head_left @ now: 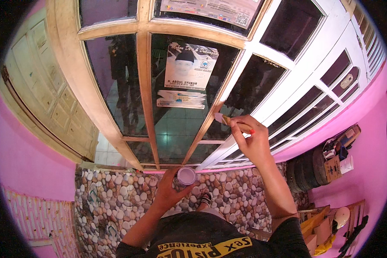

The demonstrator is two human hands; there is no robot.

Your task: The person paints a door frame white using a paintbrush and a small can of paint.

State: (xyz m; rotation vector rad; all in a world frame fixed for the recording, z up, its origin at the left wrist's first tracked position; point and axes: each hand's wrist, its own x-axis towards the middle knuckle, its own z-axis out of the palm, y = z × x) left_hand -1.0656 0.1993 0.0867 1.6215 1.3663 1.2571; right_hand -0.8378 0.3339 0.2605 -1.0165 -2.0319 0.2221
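Gripping a paintbrush (227, 120) by its wooden handle in the right hand (253, 142), pinching narrowly between thumb and fingers. Resting the pale bristles (219, 117) against a bare-wood upright bar (205, 130), beside a dark glass pane (178, 129) bearing a paper poster (187, 79). Holding a round cup (186, 168) of pale lilac paint (186, 176) in the left hand (169, 190), curling fingers partly around its side, above the pebble-patterned floor (131, 187). Facing a white-painted frame (303, 75) toward the right, with stacked dark tyres (306, 173) standing near the pink wall (374, 159).
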